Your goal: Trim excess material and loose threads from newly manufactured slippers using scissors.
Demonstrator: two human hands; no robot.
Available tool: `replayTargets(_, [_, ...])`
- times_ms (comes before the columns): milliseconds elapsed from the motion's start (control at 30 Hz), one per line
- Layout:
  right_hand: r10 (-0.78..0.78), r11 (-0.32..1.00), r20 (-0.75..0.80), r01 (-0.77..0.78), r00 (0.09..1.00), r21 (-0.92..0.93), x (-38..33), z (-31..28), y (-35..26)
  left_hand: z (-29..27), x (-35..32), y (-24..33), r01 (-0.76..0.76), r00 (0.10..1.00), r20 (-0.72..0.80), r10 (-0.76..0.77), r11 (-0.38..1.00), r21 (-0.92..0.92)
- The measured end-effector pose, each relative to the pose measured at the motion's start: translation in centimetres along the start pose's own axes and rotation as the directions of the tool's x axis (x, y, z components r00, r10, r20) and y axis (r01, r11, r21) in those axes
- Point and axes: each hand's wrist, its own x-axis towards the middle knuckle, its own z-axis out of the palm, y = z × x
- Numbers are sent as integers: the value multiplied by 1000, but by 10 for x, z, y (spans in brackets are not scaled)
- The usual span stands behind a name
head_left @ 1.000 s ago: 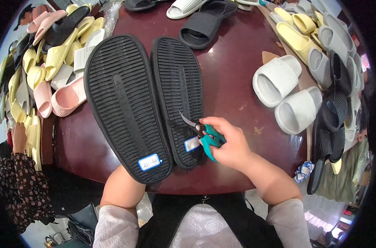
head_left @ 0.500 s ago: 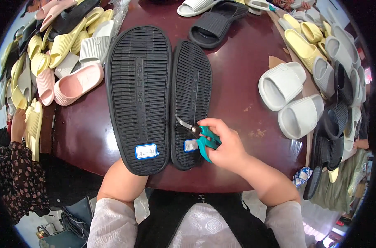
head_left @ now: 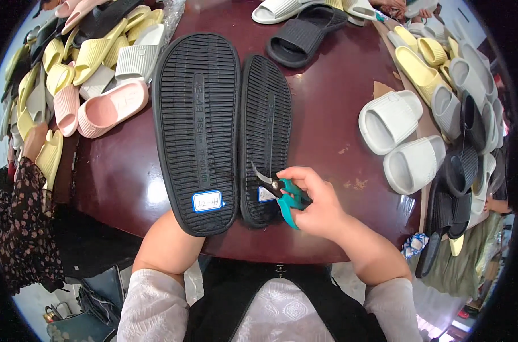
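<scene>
Head view: my right grip [head_left: 319,208] is closed around the teal-handled snips [head_left: 293,199], thumb and fingers wrapped on the handles. Their curved silver blade points far and left, in front of the right-hand sole [head_left: 266,114]. My left grip is hidden behind the black slippers [head_left: 199,134], so I cannot tell how its fingers are set; only my left forearm [head_left: 168,246] shows, running up to the heel of the left-hand slipper. The pair stands side by side over the near half of the bench [head_left: 327,125], ribbed soles toward me, the left one looking larger. Each bears a blue-bordered white label near its heel, and the snips cover part of the right one.

A second ago the left-hand sole leaned farther to the left; now it is more upright. The whole view has shifted a little too, while the snips have stayed in my right grip.

The bench is glossy dark red. Two white slippers [head_left: 404,139] lie on its right side beside a brown scrap [head_left: 384,89], and a dark slipper [head_left: 304,37] lies on the far side. Pink, yellow, grey and black slippers are heaped at the left, a pink one [head_left: 112,109] nearest me, and more crowd the right edge. At far left, a co-worker's hand [head_left: 35,141] reaches from a floral sleeve [head_left: 28,194] to a yellow slipper [head_left: 50,157].
</scene>
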Motion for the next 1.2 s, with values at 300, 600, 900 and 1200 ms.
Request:
replayTargets(300, [-299,828,-88,213,950,-520,3,-26,-6,2,-1,1,-2,1000,31,2,1000,4])
replayTargets(600, [17,999,-138,-22,990,-33,3,-20,-6,7,4,-1,2,998,67,-3,1000,16])
replayTargets(900, [6,1000,-123,-8,992,-15,-2,0,-3,13,12,-7,-7,995,98,5,1000,23])
replayTargets(1200, [56,998,-139,-60,989,-25,-1,-10,-8,23,10,-23,-28,992,124,23,999,37])
